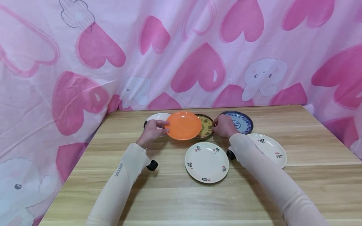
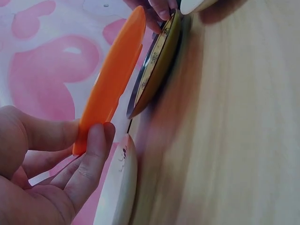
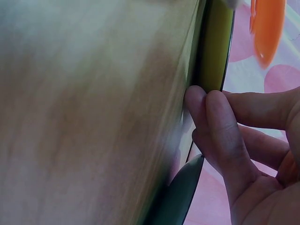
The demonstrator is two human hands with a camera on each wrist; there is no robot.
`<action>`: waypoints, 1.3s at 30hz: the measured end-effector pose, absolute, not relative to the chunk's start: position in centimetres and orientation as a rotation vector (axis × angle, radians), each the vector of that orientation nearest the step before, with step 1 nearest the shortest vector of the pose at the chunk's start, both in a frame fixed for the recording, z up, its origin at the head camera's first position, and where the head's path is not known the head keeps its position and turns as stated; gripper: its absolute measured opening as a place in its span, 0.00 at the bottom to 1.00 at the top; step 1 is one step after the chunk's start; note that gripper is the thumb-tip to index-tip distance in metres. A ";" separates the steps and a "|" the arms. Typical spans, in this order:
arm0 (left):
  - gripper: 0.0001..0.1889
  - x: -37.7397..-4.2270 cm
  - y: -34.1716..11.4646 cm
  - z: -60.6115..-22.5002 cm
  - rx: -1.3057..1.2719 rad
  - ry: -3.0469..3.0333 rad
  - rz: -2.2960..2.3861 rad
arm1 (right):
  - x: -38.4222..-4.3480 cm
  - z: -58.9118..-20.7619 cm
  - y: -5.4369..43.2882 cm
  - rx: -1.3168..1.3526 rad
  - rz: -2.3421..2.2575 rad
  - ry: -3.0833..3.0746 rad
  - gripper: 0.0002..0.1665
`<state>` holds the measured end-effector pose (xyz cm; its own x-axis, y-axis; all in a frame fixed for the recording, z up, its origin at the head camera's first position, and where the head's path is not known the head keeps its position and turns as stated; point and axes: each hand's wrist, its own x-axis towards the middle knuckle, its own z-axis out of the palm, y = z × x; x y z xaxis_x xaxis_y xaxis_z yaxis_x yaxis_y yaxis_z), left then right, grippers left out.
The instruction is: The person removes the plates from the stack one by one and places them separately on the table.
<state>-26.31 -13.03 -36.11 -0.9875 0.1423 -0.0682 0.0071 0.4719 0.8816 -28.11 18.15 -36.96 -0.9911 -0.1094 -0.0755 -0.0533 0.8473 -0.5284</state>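
Note:
An orange plate point(image 1: 183, 125) is held up by my left hand point(image 1: 153, 130), thumb and fingers pinching its left rim. Seen from the left wrist, that plate point(image 2: 110, 79) is raised over the table and tilted. Behind it, partly covered in the head view, lies a yellow patterned plate point(image 1: 206, 128) with a dark rim. My right hand point(image 1: 224, 126) pinches the right edge of this yellow plate point(image 3: 214, 51). A white plate point(image 1: 158, 116) is partly hidden behind my left hand and the orange plate. Beside my right hand sits a blue-and-white patterned plate point(image 1: 244, 122).
Toward the front of the wooden table point(image 1: 175, 201) is a cream plate point(image 1: 207, 163) with small dark and red motifs. A similar cream plate point(image 1: 272, 149) lies to its right, partly under my right forearm. A pink heart-print cloth point(image 1: 198, 69) hangs behind the table.

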 end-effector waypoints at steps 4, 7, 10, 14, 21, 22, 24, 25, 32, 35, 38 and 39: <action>0.20 -25.9 -13.7 -36.5 0.145 2.462 1.654 | -28.1 -36.9 18.2 -0.144 -0.820 2.930 0.20; 0.20 -25.7 -14.1 -36.7 0.118 2.346 1.746 | -28.0 -36.9 18.1 -0.158 -0.805 2.943 0.20; 0.20 -25.6 -14.4 -36.9 0.076 2.282 1.783 | -28.0 -36.8 18.1 -0.170 -0.789 2.958 0.19; 0.21 -25.2 -15.1 -37.2 0.036 2.270 1.753 | -27.9 -36.8 18.1 -0.164 -0.800 2.947 0.20; 0.21 -24.6 -17.0 -37.6 0.036 2.292 1.692 | -27.9 -36.9 18.1 -0.177 -0.804 2.954 0.20; 0.21 -24.5 -17.3 -37.7 0.057 2.278 1.697 | -27.9 -36.9 18.1 -0.180 -0.802 2.957 0.20; 0.22 -24.2 -17.8 -37.8 0.069 2.258 1.703 | -27.9 -36.9 18.2 -0.178 -0.801 2.960 0.20; 0.22 -24.1 -18.1 -37.9 0.069 2.257 1.698 | -27.9 -36.8 18.2 -0.180 -0.800 2.962 0.20; 0.23 -23.6 -19.3 -37.9 0.109 2.221 1.691 | -28.0 -36.8 18.2 -0.168 -0.809 2.950 0.20; 0.23 -23.4 -19.6 -37.8 0.135 2.211 1.682 | -28.0 -36.8 18.2 -0.152 -0.818 2.935 0.20; 0.23 -23.4 -20.0 -37.8 0.173 2.199 1.666 | -27.9 -36.9 18.2 -0.144 -0.815 2.930 0.20; 0.23 -23.4 -20.1 -37.9 0.187 2.205 1.652 | -27.9 -36.9 18.2 -0.144 -0.812 2.930 0.20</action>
<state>-23.38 -20.13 -37.88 -0.9200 0.3260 -0.2177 -0.1174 0.3008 0.9464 -27.93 18.22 -36.90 -0.9908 -0.1171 -0.0683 -0.0652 0.8534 -0.5172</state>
